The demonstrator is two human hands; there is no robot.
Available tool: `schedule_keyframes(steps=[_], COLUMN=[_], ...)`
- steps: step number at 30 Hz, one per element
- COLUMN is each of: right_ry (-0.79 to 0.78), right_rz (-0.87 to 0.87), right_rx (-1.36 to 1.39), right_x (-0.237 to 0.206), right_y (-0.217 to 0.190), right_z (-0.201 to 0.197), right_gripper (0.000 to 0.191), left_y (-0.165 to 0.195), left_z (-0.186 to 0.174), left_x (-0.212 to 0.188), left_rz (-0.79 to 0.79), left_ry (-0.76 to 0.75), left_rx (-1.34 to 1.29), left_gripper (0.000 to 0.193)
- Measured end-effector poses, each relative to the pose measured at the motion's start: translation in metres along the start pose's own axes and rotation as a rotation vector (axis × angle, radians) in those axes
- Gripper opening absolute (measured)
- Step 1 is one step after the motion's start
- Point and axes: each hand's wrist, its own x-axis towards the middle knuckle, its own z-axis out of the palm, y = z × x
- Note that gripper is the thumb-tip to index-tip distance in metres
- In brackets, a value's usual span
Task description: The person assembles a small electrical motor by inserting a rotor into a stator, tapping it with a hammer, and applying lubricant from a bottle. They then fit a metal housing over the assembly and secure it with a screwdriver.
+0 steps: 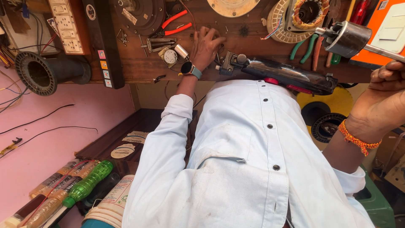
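Observation:
My left hand (206, 46), with a dark watch on its wrist, reaches onto the wooden workbench (139, 63). Its fingers are spread and rest among small metal parts near a small round dial (170, 56). My right hand (386, 90), with an orange thread band on the wrist, is raised at the right edge. It is closed around a thin metal shaft (386, 52) that carries a shiny metal cylinder (348, 39) above the bench. My white buttoned shirt fills the lower middle.
A black hand-held power tool (287, 76) lies along the bench's near edge. Red-handled pliers (175, 25), green-handled pliers (303, 48), a copper-wound coil (310, 10), a socket board (65, 25) and a black spool (46, 71) are on the bench. A green bottle (88, 183) lies below left.

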Motion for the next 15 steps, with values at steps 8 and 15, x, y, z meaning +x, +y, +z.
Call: schedule_keyframes(steps=[8,15], right_ry=[0.066,0.080], right_rz=[0.014,-0.011], right_rx=[-0.034,-0.038], right_x=[0.002,0.001], right_y=[0.004,-0.002], right_z=[-0.007,-0.001], right_gripper=[0.050,0.048], left_y=[-0.001,-0.001], left_z=[-0.001,-0.018], left_x=[0.001,0.026], left_rz=[0.009,-0.099], left_ry=[0.038,0.122], left_rx=[-0.027,0.070], left_gripper=[0.020,0.023])
